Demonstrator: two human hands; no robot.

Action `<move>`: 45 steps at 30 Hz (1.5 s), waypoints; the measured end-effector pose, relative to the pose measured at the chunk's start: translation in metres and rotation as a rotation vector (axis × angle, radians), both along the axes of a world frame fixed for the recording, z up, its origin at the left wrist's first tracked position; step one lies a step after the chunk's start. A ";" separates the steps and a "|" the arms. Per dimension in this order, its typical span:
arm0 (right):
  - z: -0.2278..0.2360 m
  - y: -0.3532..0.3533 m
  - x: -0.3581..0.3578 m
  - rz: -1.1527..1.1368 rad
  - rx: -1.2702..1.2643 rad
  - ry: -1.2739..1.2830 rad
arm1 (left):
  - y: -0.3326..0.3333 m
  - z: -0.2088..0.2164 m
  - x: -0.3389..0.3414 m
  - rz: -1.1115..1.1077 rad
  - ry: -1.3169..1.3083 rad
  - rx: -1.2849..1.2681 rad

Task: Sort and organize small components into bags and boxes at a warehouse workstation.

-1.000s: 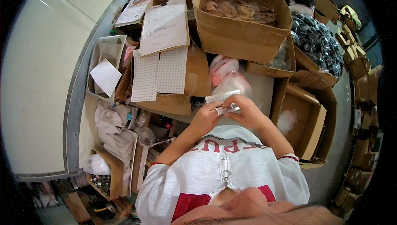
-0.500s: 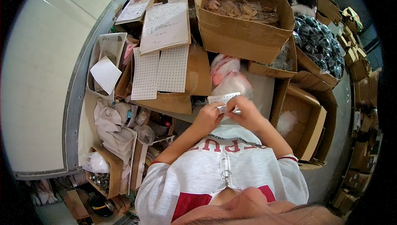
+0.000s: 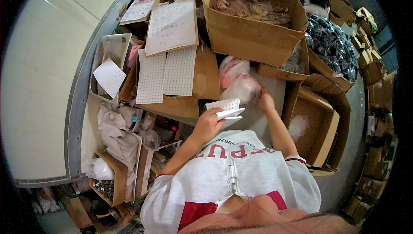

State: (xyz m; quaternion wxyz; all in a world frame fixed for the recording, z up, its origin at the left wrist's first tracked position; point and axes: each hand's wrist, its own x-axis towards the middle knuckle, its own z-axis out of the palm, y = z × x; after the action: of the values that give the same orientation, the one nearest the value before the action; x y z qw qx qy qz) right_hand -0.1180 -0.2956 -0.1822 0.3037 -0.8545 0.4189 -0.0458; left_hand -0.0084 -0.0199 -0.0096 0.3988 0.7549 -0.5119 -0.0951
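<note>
My left hand [image 3: 208, 123] is closed on a folded white label sheet [image 3: 228, 104] with rows of small dark print. The folds of the sheet stick out to the right of the fingers. My right hand [image 3: 266, 101] is at the right edge of a clear plastic bag [image 3: 241, 88], its fingers bent and drawn together against the plastic. The bag looks soft and puffed, with whitish contents. Touching it on the far side is another bag with pink-red marks [image 3: 233, 67].
Printed label sheets [image 3: 150, 77] and a clipboard with papers [image 3: 171, 25] lie over cardboard at the left. A large open carton [image 3: 254, 40] stands beyond the bags. An open carton [image 3: 316, 126] is at my right. A plastic bin [image 3: 124, 47] stands far left.
My right hand has let go of the label sheet and moved right and away from me to the plastic bag. My left hand, still holding the sheet, has shifted slightly left.
</note>
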 end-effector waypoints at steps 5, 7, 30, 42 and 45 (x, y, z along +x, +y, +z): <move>0.026 -0.017 -0.016 0.153 -0.062 0.203 | -0.002 0.003 0.000 -0.002 0.029 -0.009; -0.029 -0.025 -0.018 0.143 -0.102 0.121 | -0.010 0.006 -0.003 -0.056 0.031 -0.014; 0.198 0.062 0.011 0.792 0.580 -0.444 | -0.026 0.000 -0.010 -0.461 -0.333 0.067; 0.004 0.017 -0.011 0.152 0.036 0.165 | -0.010 -0.013 -0.004 -0.275 -0.068 0.055; 0.031 0.020 -0.016 0.020 -0.070 0.156 | -0.009 -0.004 -0.003 -0.255 -0.073 0.061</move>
State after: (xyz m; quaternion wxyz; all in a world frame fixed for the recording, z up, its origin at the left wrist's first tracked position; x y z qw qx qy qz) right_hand -0.1342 -0.2752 -0.1513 0.2405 -0.8697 0.4309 0.0093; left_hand -0.0119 -0.0293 -0.0141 0.3413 0.6984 -0.6149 -0.1329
